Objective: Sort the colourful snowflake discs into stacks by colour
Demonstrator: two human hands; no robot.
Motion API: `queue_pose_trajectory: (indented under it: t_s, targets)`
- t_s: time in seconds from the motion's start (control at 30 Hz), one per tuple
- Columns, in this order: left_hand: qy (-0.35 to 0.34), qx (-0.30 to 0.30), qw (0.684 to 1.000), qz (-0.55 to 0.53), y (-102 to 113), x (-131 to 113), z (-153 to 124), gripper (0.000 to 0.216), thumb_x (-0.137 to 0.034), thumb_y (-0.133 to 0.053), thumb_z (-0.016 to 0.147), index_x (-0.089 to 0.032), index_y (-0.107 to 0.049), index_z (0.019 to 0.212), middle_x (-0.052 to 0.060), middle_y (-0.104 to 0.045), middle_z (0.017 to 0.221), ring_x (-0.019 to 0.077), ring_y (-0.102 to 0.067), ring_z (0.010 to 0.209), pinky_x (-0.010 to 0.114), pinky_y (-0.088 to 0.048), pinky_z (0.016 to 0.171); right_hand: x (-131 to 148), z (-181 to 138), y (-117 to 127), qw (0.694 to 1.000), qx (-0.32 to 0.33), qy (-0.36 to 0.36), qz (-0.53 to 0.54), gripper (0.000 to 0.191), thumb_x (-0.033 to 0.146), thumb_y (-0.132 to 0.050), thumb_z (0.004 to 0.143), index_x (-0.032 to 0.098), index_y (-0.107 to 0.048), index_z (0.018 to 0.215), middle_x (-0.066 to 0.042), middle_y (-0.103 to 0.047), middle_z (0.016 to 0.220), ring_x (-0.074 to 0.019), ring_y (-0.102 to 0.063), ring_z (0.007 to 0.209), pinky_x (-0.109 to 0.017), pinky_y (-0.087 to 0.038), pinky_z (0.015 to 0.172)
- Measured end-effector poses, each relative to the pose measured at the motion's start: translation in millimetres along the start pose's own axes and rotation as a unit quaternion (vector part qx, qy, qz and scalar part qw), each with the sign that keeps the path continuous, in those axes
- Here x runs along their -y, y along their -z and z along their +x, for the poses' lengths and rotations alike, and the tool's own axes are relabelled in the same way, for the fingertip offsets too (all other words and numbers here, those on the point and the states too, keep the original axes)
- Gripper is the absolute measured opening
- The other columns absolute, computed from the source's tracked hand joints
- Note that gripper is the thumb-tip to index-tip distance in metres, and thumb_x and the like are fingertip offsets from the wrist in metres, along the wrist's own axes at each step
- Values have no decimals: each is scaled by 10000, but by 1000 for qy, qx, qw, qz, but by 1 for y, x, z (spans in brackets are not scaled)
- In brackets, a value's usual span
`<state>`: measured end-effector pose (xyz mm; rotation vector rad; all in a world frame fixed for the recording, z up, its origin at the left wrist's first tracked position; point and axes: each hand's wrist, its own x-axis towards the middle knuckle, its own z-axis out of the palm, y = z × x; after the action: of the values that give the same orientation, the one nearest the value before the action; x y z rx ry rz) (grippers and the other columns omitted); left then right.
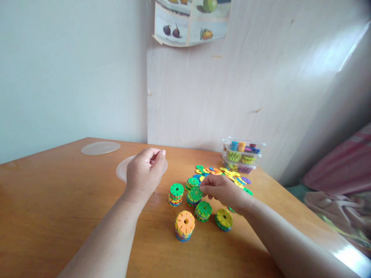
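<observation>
My right hand (222,189) pinches the edge of a green notched plastic disc (194,194), which lies over a stack of coloured discs; whether it rests on them I cannot tell. My left hand (146,168) is closed, thumb against curled fingers, in front of a round translucent lid (121,170); anything inside it is hidden. Around the right hand stand more disc stacks: a green-topped stack (176,190), another green-topped stack (203,209), an orange-topped stack (185,222) nearest me, and a yellow-topped stack (224,218). A smaller green-topped stack (193,182) sits behind.
Loose coloured discs (228,173) spread beyond my right hand. Clear plastic containers (243,154) of coloured pieces are stacked near the wall. A second translucent lid (100,148) lies at the back left of the wooden table (58,204). Crumpled cloth (336,212) is beyond the right edge.
</observation>
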<state>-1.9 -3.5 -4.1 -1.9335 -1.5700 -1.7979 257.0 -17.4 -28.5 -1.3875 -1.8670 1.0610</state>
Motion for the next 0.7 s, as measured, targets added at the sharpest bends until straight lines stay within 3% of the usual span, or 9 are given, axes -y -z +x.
queue_pose_trajectory:
  t_s: [0.1,0.2,0.33,0.53,0.7]
  targets:
    - [2,-3,1000,2,0,-1,0,277,-431,-576,926,-213,-689,797,-7,-681,709,155,-619,673,273,-441,665,-2,3,3,1000,-3,5,-23,99,303,-637,801,208,-667,799,-8,-710,762,-150,-609,688,-260,-445,604]
    - [4,-8,1000,7,0,-2,0,278,-436,-576,923,-218,-686,790,-10,-678,698,153,-610,659,272,-441,659,-17,10,17,996,-64,21,-60,129,321,-626,801,210,-684,830,4,-685,735,-151,-586,658,-266,-441,600]
    - [2,-7,1000,10,1,-2,0,285,-446,-569,921,-220,-682,788,-14,-669,683,152,-597,641,270,-436,640,-38,14,37,967,-136,37,-214,159,335,-617,817,205,-708,831,2,-659,696,-166,-574,643,-276,-408,588]
    - [1,-7,1000,21,0,-1,-1,260,-437,-585,917,-225,-694,813,-19,-673,690,153,-609,654,270,-436,648,-44,9,44,910,-65,69,-404,340,450,-711,812,259,-776,1085,-77,-733,1099,-261,-638,984,-337,-442,803]
    - [3,-10,1000,25,-1,0,-1,266,-448,-583,920,-225,-704,841,-15,-681,702,156,-613,660,269,-439,653,-37,6,48,907,-53,68,-412,176,356,-686,837,288,-800,953,-49,-749,972,-249,-639,954,-311,-436,770]
